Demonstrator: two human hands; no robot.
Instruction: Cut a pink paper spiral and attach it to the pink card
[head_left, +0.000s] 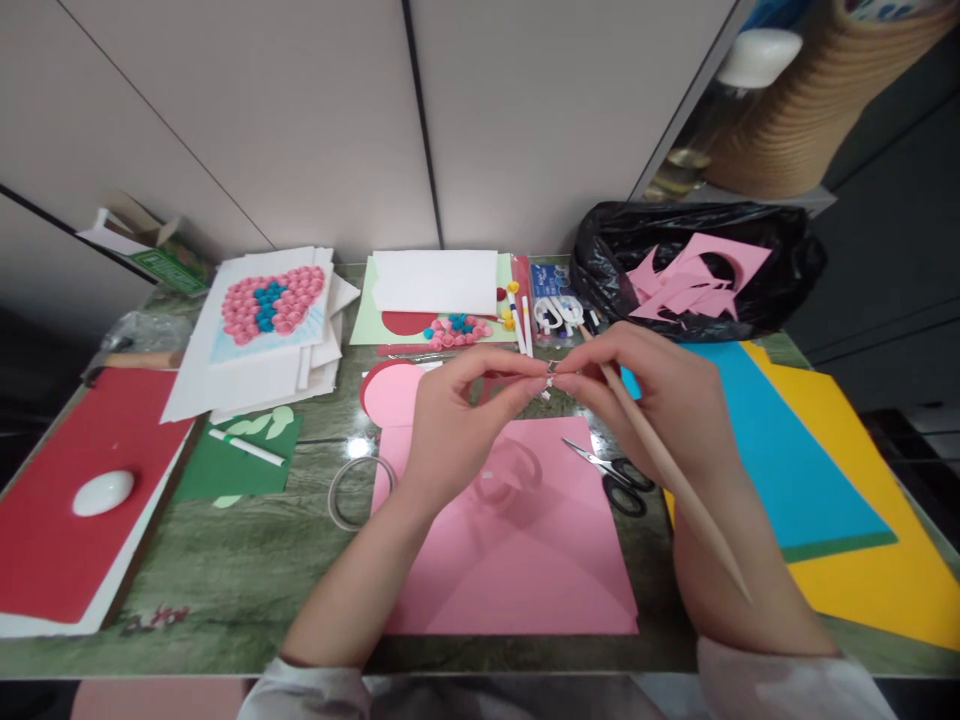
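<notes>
My left hand is closed in a pinch, its thumb and forefinger meeting the right fingertips. What lies between the tips is small, whitish and too blurred to name. My right hand pinches at the same spot and also holds a pale, tapering wooden stick, which slants down across the palm and wrist. Below the hands, a curled pink paper strip shows over the pink paper sheet; whether it hangs or lies there I cannot tell. Black-handled scissors lie beside the sheet, near my right hand.
A tape roll and pink paper circle lie left of the sheet. Further left are green paper, a red sheet and a rosette picture. Blue paper and a black scrap bag stand right.
</notes>
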